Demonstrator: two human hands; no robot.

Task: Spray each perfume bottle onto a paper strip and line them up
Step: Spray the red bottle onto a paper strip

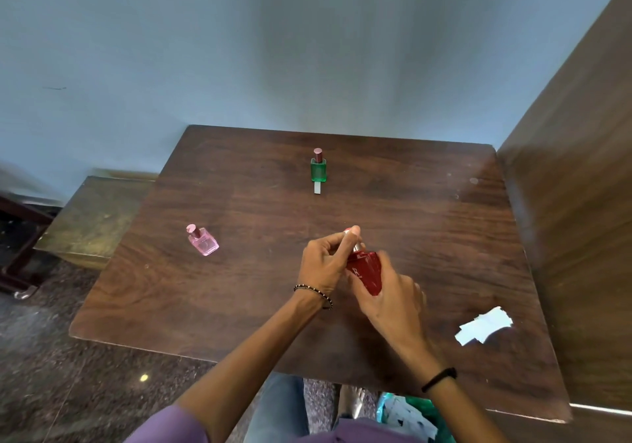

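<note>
Two hands on red bottle [366, 271] above mid-table [239, 288]: right hand [393, 300] clasping body, left hand [323, 266] pinching cap [349, 231]; judged rigid smooth glass, breakable, slippery, dense for size, so best gripped across flat faces, cap pulled straight; green bottle [318, 169], pink bottle [204, 242] standing well apart.
</note>
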